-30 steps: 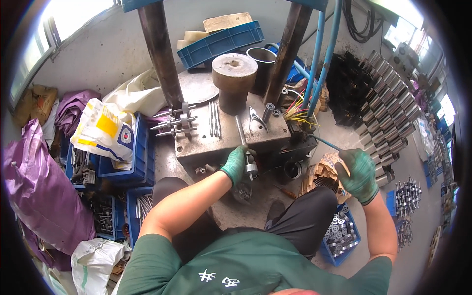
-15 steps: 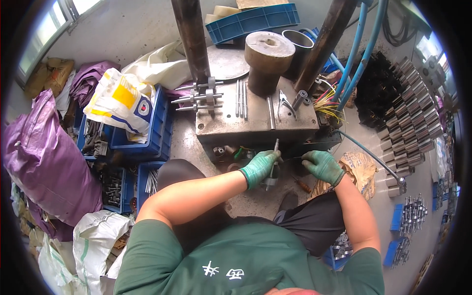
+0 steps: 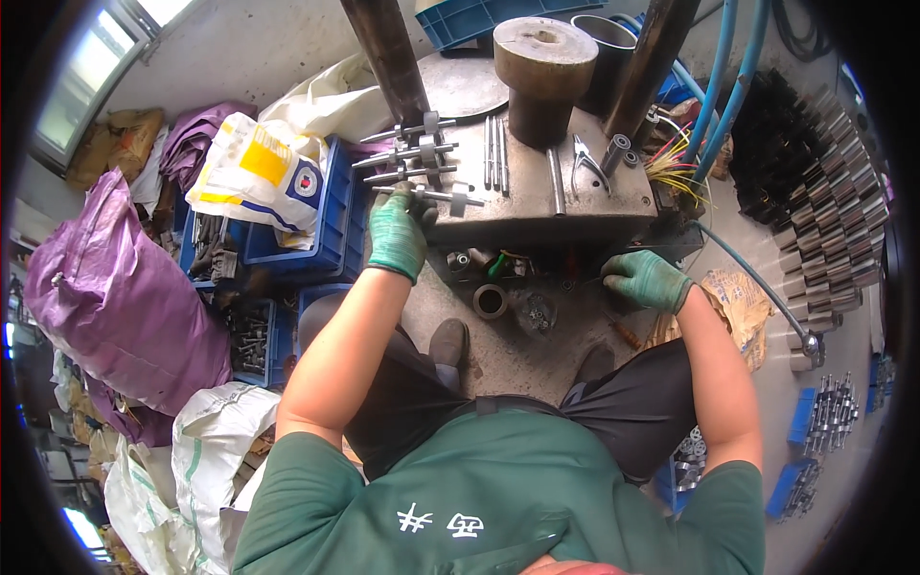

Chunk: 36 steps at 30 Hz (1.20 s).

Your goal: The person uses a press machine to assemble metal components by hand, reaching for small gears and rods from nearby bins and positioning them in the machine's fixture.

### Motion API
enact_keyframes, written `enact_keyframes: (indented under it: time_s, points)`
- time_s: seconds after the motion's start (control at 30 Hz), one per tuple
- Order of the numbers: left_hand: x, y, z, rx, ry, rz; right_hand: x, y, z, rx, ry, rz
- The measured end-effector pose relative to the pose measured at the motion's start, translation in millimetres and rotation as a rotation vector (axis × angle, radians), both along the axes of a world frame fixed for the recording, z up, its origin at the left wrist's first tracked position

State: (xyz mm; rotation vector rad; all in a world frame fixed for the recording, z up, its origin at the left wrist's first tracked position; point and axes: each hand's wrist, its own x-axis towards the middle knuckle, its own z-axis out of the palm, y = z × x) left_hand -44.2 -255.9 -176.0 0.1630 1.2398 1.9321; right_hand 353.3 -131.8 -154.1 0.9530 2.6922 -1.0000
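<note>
Left hand [image 3: 397, 235] closes its fingers on a steel shaft [image 3: 433, 195] lying on the press table [image 3: 537, 206]. It looks heavy, hard and slippery; grip the middle.

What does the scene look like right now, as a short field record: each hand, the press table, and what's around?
left hand: gloved, at front left edge of press table, fingers on a shaft
right hand: gloved, low on the floor below the table's right side; what it grips, cannot tell
on table: shafts, rods, pliers, steel cylinder
floor: ring between hands
left side: blue crates, purple sack
</note>
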Motion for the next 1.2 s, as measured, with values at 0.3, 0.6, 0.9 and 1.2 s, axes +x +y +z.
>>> enact_keyframes:
  time_s: [0.3,0.6,0.9,1.2]
  points:
    - [-39.4,-0.8,-24.2,-0.207,-0.204,0.257,-8.9,9.2,2.7,-0.103,-0.045,-0.08]
    - [26.1,-6.2,11.5,0.163,0.631,0.134,-12.5,16.3,-2.3,0.079,0.304,-0.148]
    - [82.9,34.9,8.6,-0.328,1.786,-0.446,-62.8,44.7,29.9,0.639,0.866,-0.364]
    - [89.4,44.4,8.6,-0.463,1.802,-0.591,-61.2,82.6,-8.2,0.857,0.627,-0.528]
